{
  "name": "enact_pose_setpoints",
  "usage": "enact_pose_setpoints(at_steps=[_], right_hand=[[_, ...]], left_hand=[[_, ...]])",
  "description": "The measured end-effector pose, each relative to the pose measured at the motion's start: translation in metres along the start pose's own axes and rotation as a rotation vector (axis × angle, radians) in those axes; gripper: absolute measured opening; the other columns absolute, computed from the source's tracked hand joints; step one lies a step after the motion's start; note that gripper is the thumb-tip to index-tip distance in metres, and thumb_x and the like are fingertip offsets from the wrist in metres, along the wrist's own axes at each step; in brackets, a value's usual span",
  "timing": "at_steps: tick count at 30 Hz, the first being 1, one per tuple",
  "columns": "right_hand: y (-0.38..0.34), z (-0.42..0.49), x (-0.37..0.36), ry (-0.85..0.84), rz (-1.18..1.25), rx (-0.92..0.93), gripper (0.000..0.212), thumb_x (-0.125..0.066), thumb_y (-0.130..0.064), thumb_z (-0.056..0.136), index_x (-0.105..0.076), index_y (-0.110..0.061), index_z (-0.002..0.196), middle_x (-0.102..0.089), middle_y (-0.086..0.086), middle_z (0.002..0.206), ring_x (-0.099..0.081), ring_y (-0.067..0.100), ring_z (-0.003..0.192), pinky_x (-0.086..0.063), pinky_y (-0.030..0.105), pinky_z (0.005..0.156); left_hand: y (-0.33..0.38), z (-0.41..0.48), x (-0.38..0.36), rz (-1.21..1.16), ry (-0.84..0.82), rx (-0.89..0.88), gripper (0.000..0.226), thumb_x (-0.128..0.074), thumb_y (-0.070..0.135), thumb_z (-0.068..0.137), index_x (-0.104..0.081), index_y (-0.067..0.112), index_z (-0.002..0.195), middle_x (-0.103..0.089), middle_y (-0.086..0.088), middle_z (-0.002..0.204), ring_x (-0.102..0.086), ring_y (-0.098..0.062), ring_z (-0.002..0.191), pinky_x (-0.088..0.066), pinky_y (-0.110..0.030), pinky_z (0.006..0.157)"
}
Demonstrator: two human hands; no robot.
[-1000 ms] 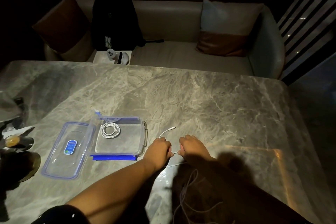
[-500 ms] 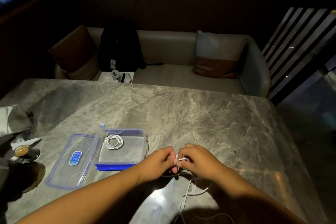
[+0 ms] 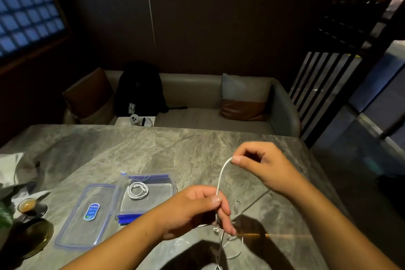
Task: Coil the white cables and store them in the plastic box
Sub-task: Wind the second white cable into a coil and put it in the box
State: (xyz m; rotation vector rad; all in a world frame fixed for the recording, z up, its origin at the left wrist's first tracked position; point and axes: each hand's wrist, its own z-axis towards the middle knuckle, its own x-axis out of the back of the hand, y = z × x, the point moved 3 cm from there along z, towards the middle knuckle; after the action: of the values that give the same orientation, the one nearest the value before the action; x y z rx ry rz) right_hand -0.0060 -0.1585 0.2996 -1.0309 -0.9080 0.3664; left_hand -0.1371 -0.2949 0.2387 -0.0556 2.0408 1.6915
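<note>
Both hands are raised over the near edge of the marble surface (image 3: 153,151), a white cable (image 3: 221,174) stretched between them. The left hand (image 3: 192,208) has its fingers (image 3: 217,199) clamped on the cable low down, a plug end dangling just beneath and loose loops trailing off toward the near edge. The right hand (image 3: 263,166), higher and farther back, pinches the cable's upper bend between thumb and forefinger. Toward the left edge sits the open plastic box (image 3: 166,193), a coiled cable (image 3: 137,190) already lying inside it, and its lid (image 3: 72,232) lies flat just beside it, on its left.
</note>
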Motion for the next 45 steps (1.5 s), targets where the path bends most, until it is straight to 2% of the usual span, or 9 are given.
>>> enact_pose_setpoints(at_steps=[7,15,31,34,37,39,41,43,45], right_hand=[[-0.043,0.012,0.027,0.229,0.185,0.009,0.022,-0.062,-0.007,0.094,-0.064,-0.012,0.073,-0.048,-0.010,0.048,-0.037,-0.001,0.042,-0.031,0.011,0.044],[-0.080,0.020,0.032,0.143,0.069,0.087,0.016,-0.062,-0.008,0.095,-0.070,-0.002,0.082,-0.057,-0.014,0.055,-0.047,-0.002,0.049,-0.035,0.007,0.050],[-0.036,0.033,-0.006,0.245,0.187,-0.142,0.024,-0.063,-0.017,0.095,-0.072,-0.005,0.076,-0.050,0.010,0.054,-0.046,0.013,0.048,-0.039,0.024,0.048],[-0.024,0.039,-0.047,0.306,0.061,-0.493,0.073,-0.024,-0.050,0.103,-0.057,0.014,0.116,-0.049,0.053,0.102,-0.056,0.059,0.107,-0.046,0.061,0.086],[-0.062,0.060,-0.111,0.843,-0.460,-0.709,0.042,-0.023,0.000,0.102,-0.035,0.015,0.139,-0.048,0.034,0.141,-0.049,0.046,0.131,-0.044,0.048,0.108],[-0.047,0.037,-0.107,0.545,-0.166,-0.748,0.043,-0.026,-0.010,0.104,-0.045,0.007,0.138,-0.050,0.033,0.136,-0.057,0.043,0.124,-0.052,0.044,0.101],[-0.027,-0.015,-0.090,0.072,0.136,-0.652,0.038,-0.053,-0.050,0.091,-0.077,-0.022,0.099,-0.061,0.022,0.090,-0.067,0.031,0.073,-0.052,0.035,0.058],[-0.002,-0.024,-0.090,0.008,0.314,-0.493,0.028,-0.065,-0.040,0.085,-0.075,-0.020,0.067,-0.048,0.008,0.058,-0.040,0.019,0.050,-0.028,0.027,0.046],[0.011,-0.034,-0.082,0.017,0.220,-0.440,0.030,-0.060,-0.019,0.094,-0.072,-0.013,0.068,-0.045,0.003,0.052,-0.036,0.014,0.048,-0.027,0.024,0.045]], left_hand=[[0.032,-0.018,-0.043,-0.116,-0.136,-0.001,0.025,-0.042,0.005,0.101,-0.059,-0.002,0.117,-0.068,-0.027,0.100,-0.069,-0.036,0.089,-0.057,-0.040,0.079],[0.051,-0.022,-0.048,-0.159,-0.180,-0.038,0.045,-0.034,-0.006,0.097,-0.045,-0.004,0.141,-0.054,-0.029,0.136,-0.054,-0.041,0.125,-0.044,-0.048,0.104],[0.077,-0.016,-0.050,-0.262,-0.285,-0.096,0.048,-0.025,-0.009,0.095,-0.043,-0.007,0.140,-0.051,-0.027,0.140,-0.050,-0.038,0.131,-0.032,-0.049,0.114],[0.088,-0.008,-0.045,-0.230,-0.267,-0.152,0.049,-0.030,-0.007,0.093,-0.042,-0.006,0.140,-0.050,-0.026,0.141,-0.049,-0.038,0.132,-0.032,-0.047,0.115],[0.094,-0.004,-0.032,-0.216,-0.217,-0.183,0.049,-0.028,-0.009,0.095,-0.037,-0.009,0.143,-0.043,-0.030,0.146,-0.043,-0.043,0.136,-0.028,-0.050,0.118],[0.095,-0.002,-0.024,-0.221,-0.174,-0.196,0.048,-0.025,-0.010,0.097,-0.033,-0.010,0.144,-0.038,-0.031,0.149,-0.036,-0.045,0.140,-0.023,-0.052,0.119],[0.093,0.001,-0.015,-0.246,-0.122,-0.201,0.047,-0.024,-0.010,0.098,-0.032,-0.011,0.145,-0.036,-0.031,0.150,-0.034,-0.044,0.141,-0.022,-0.051,0.119],[0.089,0.005,-0.005,-0.257,-0.060,-0.202,0.047,-0.024,-0.010,0.099,-0.032,-0.009,0.146,-0.037,-0.030,0.150,-0.035,-0.042,0.141,-0.024,-0.050,0.119],[0.084,0.008,0.005,-0.252,-0.013,-0.199,0.048,-0.025,-0.010,0.099,-0.032,-0.008,0.146,-0.038,-0.029,0.150,-0.036,-0.041,0.141,-0.023,-0.050,0.119]])
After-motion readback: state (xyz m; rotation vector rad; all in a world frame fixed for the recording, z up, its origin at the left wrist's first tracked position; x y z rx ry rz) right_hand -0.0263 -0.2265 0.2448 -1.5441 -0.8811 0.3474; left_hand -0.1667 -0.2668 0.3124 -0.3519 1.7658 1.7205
